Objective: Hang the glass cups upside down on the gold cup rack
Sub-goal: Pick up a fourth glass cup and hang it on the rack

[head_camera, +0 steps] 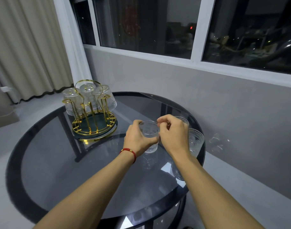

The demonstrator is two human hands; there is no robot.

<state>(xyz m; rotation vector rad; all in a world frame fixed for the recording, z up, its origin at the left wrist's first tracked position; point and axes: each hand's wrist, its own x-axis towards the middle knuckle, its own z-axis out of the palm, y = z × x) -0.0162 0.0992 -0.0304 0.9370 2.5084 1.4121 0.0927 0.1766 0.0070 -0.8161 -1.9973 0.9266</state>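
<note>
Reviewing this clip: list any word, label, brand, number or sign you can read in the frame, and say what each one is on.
No readable text anywhere in this view.
Red light beyond the window: a small glow, too blurred to tell if it is a sign or digits.
Red shape on the window pane: dim, no characters legible.
Glass cups and gold cup rack: embossed pattern only, no label or brand visible.
</note>
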